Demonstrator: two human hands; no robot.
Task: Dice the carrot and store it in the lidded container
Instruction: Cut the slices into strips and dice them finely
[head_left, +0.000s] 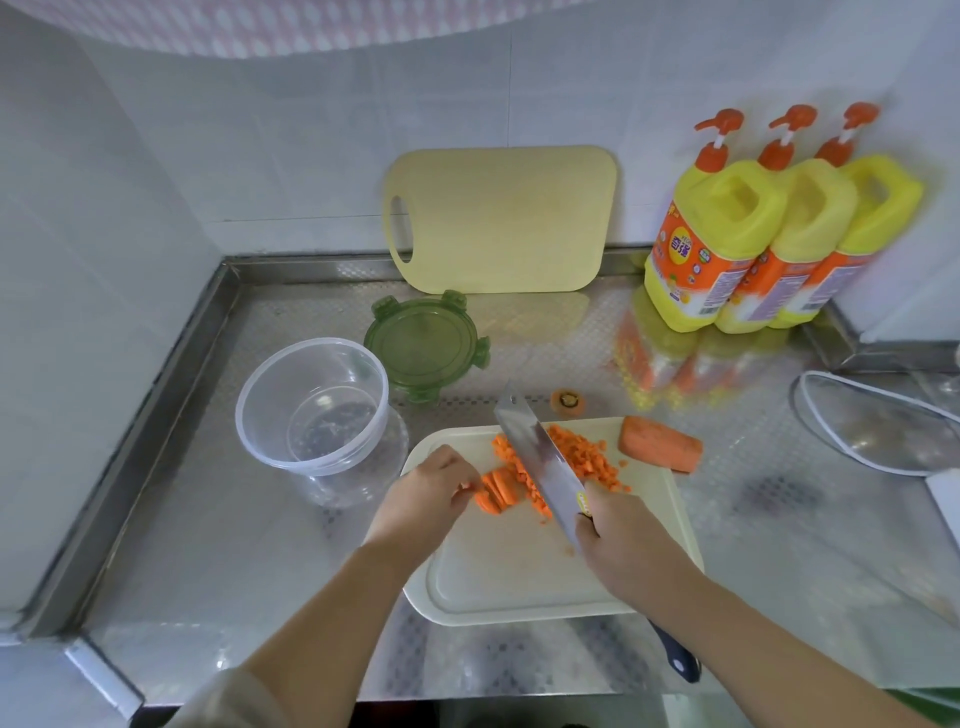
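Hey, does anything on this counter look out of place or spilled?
Only small things. A carrot end lies on the counter beyond the board, and the big carrot piece overhangs the board's far right corner. The diced carrot is all on the board; nothing is spilled.

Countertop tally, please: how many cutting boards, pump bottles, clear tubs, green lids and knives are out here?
Cutting boards: 2
Pump bottles: 3
Clear tub: 1
Green lid: 1
Knife: 1
Total: 8
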